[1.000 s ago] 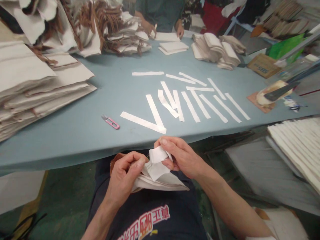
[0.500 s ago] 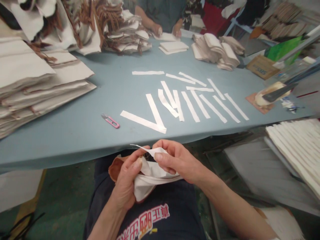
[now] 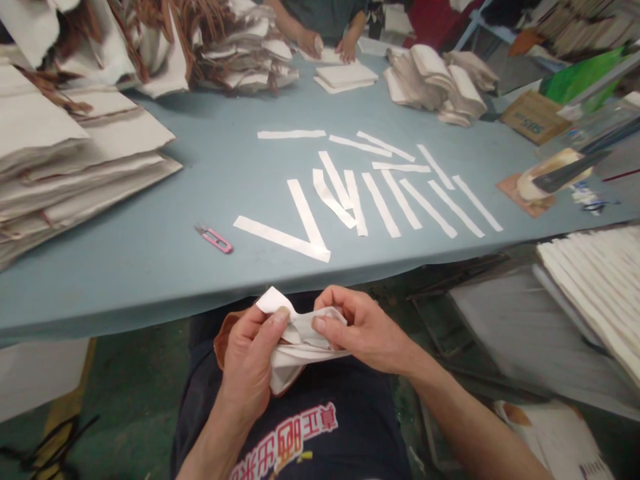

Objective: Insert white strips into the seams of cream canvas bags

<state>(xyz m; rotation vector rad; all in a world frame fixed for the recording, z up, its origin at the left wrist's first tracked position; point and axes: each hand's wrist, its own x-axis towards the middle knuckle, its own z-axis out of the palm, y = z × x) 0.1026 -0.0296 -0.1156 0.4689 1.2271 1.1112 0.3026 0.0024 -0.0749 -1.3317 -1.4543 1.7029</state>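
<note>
In front of my lap, my left hand [image 3: 253, 357] is closed on a folded white cloth piece [image 3: 287, 373] with a brown part [image 3: 226, 337] showing at its left side. Its thumb also presses down a white strip [image 3: 273, 300], whose end sticks up past the fingertips. My right hand [image 3: 367, 330] pinches the cloth's upper edge and the strip between thumb and bent fingers; where one layer stops and the other starts there is hard to tell. Pink thread snips [image 3: 215, 238] lie on the table beyond my left hand.
Several loose white strips [image 3: 383, 203] lie spread on the blue-covered table [image 3: 200, 173]. Stacked cloth pieces [image 3: 85, 160] fill the left side. Across the table, a co-worker's hands [image 3: 347, 48] rest on white cloth. A tape dispenser [image 3: 550, 177] and a cardboard box [image 3: 535, 117] stand at right.
My left thumb has moved onto the white strip, which now lies flatter along the cloth edge with its end turned up. My right hand has shifted slightly down. The view has tilted a little.
</note>
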